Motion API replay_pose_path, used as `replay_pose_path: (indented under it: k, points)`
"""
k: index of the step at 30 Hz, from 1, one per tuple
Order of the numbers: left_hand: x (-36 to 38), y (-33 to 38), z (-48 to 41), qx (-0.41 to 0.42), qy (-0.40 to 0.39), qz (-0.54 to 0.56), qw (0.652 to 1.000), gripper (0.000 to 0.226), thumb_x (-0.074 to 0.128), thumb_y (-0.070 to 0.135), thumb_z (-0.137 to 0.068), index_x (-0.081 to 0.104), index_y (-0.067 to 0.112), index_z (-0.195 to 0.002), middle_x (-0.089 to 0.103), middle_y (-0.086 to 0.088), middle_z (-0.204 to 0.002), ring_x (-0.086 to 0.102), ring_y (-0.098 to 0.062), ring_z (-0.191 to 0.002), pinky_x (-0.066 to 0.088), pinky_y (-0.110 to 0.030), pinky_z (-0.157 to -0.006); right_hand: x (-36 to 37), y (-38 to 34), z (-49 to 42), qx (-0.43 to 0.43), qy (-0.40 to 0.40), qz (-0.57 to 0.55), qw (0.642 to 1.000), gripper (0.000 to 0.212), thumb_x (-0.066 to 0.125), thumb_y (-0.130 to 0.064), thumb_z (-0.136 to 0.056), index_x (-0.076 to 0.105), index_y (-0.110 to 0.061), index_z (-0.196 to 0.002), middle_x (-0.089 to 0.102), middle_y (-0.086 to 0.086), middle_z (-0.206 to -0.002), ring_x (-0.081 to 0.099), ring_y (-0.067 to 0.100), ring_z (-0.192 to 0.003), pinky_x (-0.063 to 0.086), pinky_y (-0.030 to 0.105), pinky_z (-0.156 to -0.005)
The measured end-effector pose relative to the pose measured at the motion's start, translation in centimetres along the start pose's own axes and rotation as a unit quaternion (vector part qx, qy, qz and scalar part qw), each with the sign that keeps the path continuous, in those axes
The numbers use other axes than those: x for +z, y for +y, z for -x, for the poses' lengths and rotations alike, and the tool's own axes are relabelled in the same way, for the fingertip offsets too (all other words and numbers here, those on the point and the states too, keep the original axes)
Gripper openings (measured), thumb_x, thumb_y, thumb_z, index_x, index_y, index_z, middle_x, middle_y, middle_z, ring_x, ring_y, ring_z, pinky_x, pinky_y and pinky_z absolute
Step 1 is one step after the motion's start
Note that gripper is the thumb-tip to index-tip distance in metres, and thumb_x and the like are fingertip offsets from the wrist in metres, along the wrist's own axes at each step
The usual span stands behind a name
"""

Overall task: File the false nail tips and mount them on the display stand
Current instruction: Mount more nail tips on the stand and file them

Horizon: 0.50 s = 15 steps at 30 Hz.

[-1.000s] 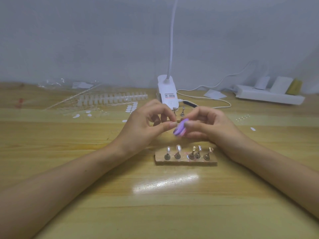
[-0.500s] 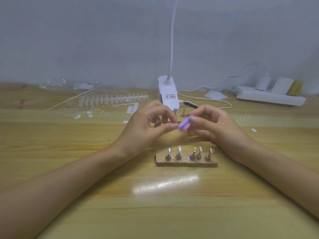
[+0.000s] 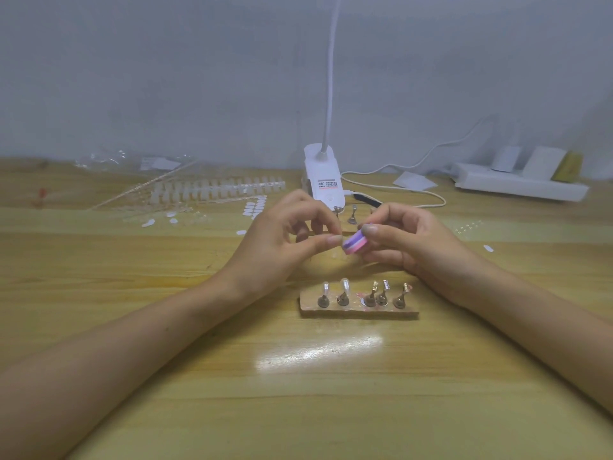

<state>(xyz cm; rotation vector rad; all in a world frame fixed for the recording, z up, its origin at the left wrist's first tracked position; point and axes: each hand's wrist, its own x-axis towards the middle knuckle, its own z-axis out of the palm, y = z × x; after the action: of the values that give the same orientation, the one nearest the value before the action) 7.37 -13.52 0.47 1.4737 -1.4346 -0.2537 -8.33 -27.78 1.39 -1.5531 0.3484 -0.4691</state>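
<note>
Right, left hand [image 3: 282, 242] had thumb and forefinger pinched on a barely visible nail tip [image 3: 335, 254], with the other fingers curled. Right hand [image 3: 411, 242] gripped the pink-and-purple file block [image 3: 355, 244] in thumb and fingers, its end touching the left fingertips. Both hovered just behind the display stand [image 3: 358, 312], which had two mounted tips [image 3: 345, 285] at its left end.

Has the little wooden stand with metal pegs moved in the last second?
No. The display stand keeps its spot in front of the lamp base.
</note>
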Motion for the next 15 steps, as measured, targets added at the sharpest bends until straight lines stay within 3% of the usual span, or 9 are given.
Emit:
replay_pose_path:
  k: [6, 10, 15]
  points:
    - [0.02, 0.01, -0.07, 0.0, 0.023, 0.008, 1.0, 0.007, 0.073, 0.017, -0.085, 0.069, 0.02, -0.081, 0.059, -0.006, -0.093, 0.051, -0.001, -0.072, 0.042, -0.012, -0.075, -0.16, -0.06, 0.1, -0.001, 0.0, 0.0, 1.0, 0.017, 0.071, -0.018, -0.079, 0.064, -0.006, -0.089, 0.074, 0.015, -0.089, 0.073, 0.023, -0.081, 0.06, 0.028, -0.072]
    - [0.01, -0.02, -0.13, 0.003, 0.017, 0.0, 1.0, 0.009, 0.074, 0.015, -0.085, 0.068, 0.02, -0.081, 0.059, -0.005, -0.092, 0.051, -0.005, -0.071, 0.042, -0.013, -0.073, 0.43, 0.1, 0.57, -0.008, -0.046, 0.076, 0.996, 0.013, 0.076, -0.022, -0.08, 0.069, -0.013, -0.087, 0.076, 0.015, -0.094, 0.074, 0.025, -0.089, 0.061, 0.032, -0.077]
    - [-0.05, -0.13, -0.18, 0.005, 0.007, -0.006, 1.0, 0.008, 0.073, 0.018, -0.087, 0.068, 0.022, -0.082, 0.059, -0.008, -0.093, 0.051, -0.011, -0.072, 0.042, -0.016, -0.075, 0.3, 0.05, 0.42, -0.021, 0.039, 0.006, 0.999, 0.022, 0.074, -0.022, -0.076, 0.068, -0.006, -0.089, 0.074, 0.022, -0.094, 0.072, 0.029, -0.086, 0.062, 0.035, -0.081]
